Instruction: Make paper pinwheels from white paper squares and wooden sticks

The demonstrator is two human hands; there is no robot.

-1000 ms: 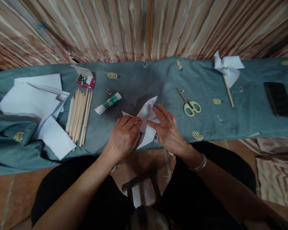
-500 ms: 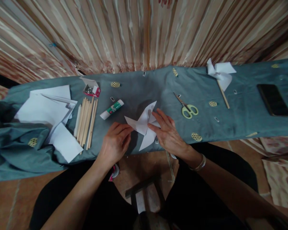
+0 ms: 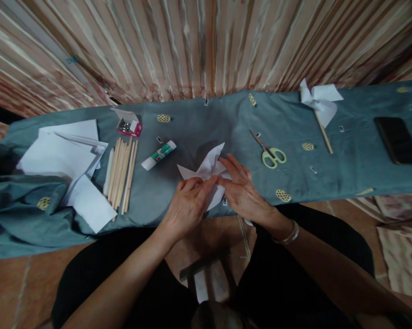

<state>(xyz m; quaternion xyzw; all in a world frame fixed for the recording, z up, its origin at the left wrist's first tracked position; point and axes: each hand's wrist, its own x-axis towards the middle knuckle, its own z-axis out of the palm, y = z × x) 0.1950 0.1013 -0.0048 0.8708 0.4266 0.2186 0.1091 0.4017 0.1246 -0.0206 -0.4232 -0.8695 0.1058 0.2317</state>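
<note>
A white paper pinwheel shape (image 3: 208, 167) lies on the blue-grey cloth (image 3: 199, 128) near its front edge. My left hand (image 3: 188, 205) rests on its lower left part, fingers curled and pinching a paper flap toward the middle. My right hand (image 3: 242, 189) presses on the paper's right side with its fingers stretched out. A glue stick (image 3: 158, 155) lies just left of the paper.
Green-handled scissors (image 3: 270, 153) lie to the right. A finished paper pinwheel on a stick (image 3: 319, 107) and a dark phone (image 3: 398, 140) are further right. Several wooden sticks (image 3: 121, 170), white paper sheets (image 3: 63, 155) and a small pin box (image 3: 128, 125) lie left.
My left hand has moved right from the paper's left tip onto the paper, folding a flap toward the centre. My right hand has stayed pressed on the paper.
</note>
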